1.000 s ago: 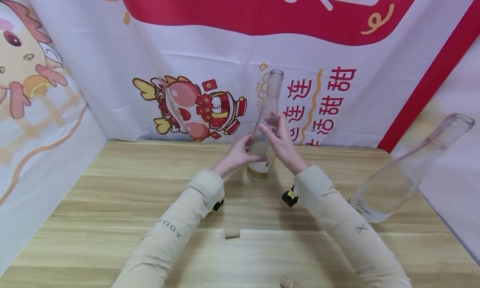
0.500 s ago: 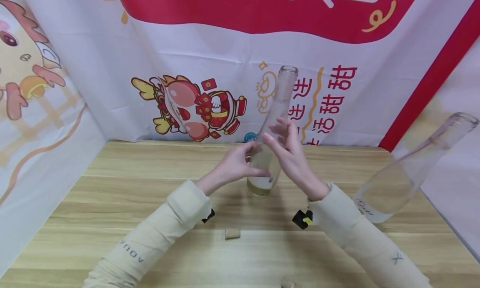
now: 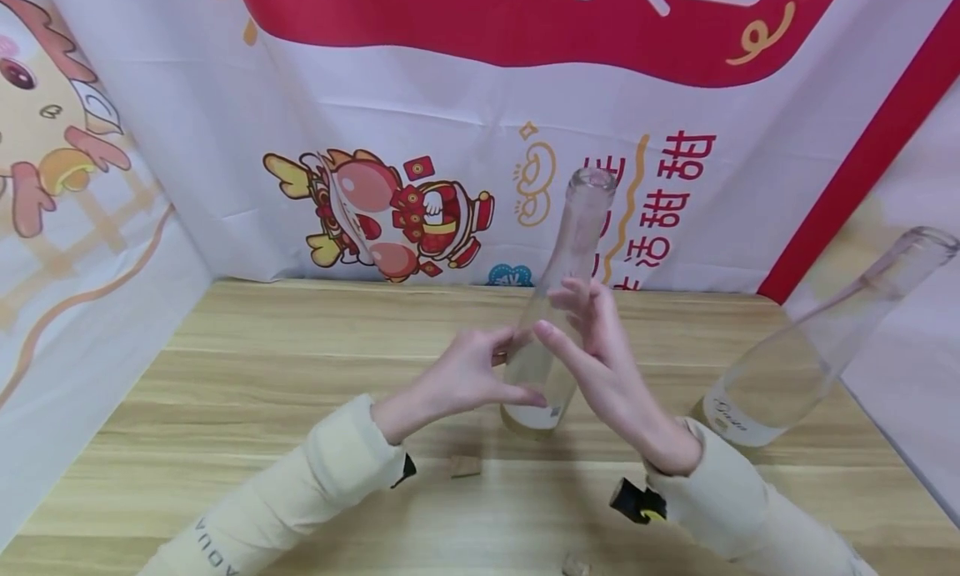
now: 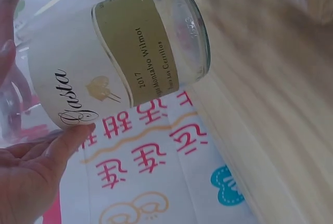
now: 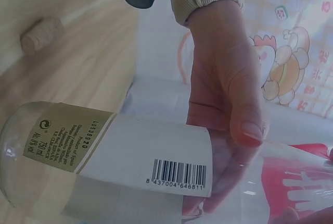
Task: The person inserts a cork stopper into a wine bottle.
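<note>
In the head view, both hands hold a clear glass wine bottle (image 3: 540, 368) near the middle, its uncorked neck leaning away to the right. My left hand (image 3: 468, 372) grips the lower body, thumb in front and fingers behind. Higher up, the right hand (image 3: 611, 359) is around the body, its fingers partly seen through the glass. A white and olive "Gasta" label (image 4: 78, 73) faces the left wrist camera; a barcode (image 5: 179, 174) shows in the right wrist view. Whether the base touches the table cannot be told.
Another clear bottle (image 3: 795, 368) stands at the table's right side. One cork (image 3: 465, 466) lies in front of the hands, and a second (image 3: 576, 564) is by the bottom edge. A printed cloth (image 3: 420, 84) hangs behind the wooden table (image 3: 247, 368).
Both hands have brought the bottle nearer to me and slightly to the right. Its neck leans further right than before. The second bottle and the corks have stayed in place.
</note>
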